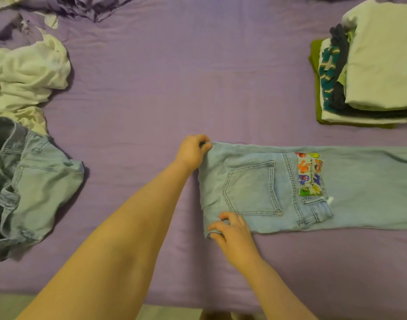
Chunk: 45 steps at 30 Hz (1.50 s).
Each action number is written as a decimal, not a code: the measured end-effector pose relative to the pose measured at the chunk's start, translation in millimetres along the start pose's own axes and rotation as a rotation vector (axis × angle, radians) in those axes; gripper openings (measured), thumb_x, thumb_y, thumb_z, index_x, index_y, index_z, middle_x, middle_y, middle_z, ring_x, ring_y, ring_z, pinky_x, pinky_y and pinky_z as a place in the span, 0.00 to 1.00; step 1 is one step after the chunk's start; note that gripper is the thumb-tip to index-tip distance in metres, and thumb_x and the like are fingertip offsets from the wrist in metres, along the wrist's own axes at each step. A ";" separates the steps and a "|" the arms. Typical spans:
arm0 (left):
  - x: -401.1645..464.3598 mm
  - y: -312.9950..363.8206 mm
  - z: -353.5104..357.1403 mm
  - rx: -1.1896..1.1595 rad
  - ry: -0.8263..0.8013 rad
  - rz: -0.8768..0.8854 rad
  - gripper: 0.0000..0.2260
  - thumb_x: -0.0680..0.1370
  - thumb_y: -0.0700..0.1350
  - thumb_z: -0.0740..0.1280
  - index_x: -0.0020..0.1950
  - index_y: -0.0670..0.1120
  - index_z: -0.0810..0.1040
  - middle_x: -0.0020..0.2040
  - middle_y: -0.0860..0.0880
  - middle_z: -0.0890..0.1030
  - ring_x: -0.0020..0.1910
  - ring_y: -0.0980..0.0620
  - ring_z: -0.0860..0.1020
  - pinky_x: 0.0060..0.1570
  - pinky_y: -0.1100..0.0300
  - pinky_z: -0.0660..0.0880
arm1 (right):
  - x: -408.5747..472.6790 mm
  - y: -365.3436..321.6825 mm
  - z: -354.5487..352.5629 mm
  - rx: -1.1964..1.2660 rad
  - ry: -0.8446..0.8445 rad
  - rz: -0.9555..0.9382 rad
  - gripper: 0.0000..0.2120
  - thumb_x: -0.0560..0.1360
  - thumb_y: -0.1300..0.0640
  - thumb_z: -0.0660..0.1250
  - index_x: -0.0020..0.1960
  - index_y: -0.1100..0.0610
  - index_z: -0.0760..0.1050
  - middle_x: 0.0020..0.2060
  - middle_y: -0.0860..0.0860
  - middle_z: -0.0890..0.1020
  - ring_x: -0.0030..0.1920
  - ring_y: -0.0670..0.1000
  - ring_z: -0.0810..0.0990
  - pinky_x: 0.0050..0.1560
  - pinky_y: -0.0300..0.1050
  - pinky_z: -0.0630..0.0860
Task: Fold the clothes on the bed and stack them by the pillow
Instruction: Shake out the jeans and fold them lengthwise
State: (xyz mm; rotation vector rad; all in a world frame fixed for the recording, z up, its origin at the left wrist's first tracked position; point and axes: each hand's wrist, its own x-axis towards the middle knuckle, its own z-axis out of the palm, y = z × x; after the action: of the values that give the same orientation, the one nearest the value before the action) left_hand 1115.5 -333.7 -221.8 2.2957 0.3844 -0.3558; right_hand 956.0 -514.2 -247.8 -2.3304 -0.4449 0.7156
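Light blue jeans (350,185) lie flat across the purple bed (165,88), folded lengthwise, back pocket and a colourful cartoon label facing up. My left hand (193,151) pinches the far corner of the jeans' left end. My right hand (232,232) pinches the near corner of that same end. A stack of folded clothes (371,65) sits at the far right, topped by a pale folded piece. I see no pillow.
A second pair of crumpled jeans (29,183) lies at the left edge. Crumpled white garments (27,72) are heaped behind it. Rumpled purple bedding (82,5) bunches at the far left. The bed's near edge (174,303) runs along the bottom.
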 end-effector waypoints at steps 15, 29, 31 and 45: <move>23.2 26.5 2.1 -0.014 -0.041 0.022 0.09 0.78 0.44 0.68 0.53 0.40 0.81 0.46 0.47 0.80 0.44 0.52 0.75 0.44 0.62 0.69 | -11.1 -36.0 32.9 -0.129 0.322 0.269 0.24 0.55 0.46 0.82 0.40 0.57 0.75 0.48 0.57 0.79 0.50 0.60 0.79 0.52 0.54 0.79; 40.7 120.6 2.1 0.076 -0.608 0.413 0.15 0.81 0.40 0.63 0.67 0.45 0.74 0.65 0.45 0.73 0.61 0.47 0.74 0.53 0.64 0.71 | -48.2 18.2 -60.3 0.636 0.735 0.433 0.10 0.78 0.60 0.65 0.44 0.45 0.75 0.42 0.43 0.82 0.43 0.40 0.79 0.42 0.30 0.73; 43.7 130.3 7.8 0.304 -0.778 0.498 0.18 0.78 0.47 0.68 0.68 0.51 0.74 0.70 0.46 0.68 0.69 0.48 0.66 0.64 0.62 0.64 | -52.7 26.8 -54.3 0.644 0.766 0.473 0.09 0.79 0.59 0.63 0.44 0.47 0.74 0.40 0.45 0.81 0.41 0.45 0.78 0.40 0.34 0.73; 61.1 189.9 6.1 0.538 -0.730 0.710 0.13 0.73 0.52 0.73 0.51 0.45 0.79 0.52 0.47 0.79 0.53 0.47 0.75 0.55 0.53 0.73 | -62.1 65.3 -90.5 0.791 1.041 0.655 0.06 0.81 0.61 0.59 0.46 0.55 0.70 0.38 0.49 0.75 0.39 0.48 0.72 0.37 0.30 0.69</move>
State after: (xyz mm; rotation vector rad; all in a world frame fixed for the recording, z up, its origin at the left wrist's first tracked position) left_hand 1242.4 -453.6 -125.2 2.4019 -0.9656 -0.9474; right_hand 968.8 -635.7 -210.5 -1.7066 0.9248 -0.1425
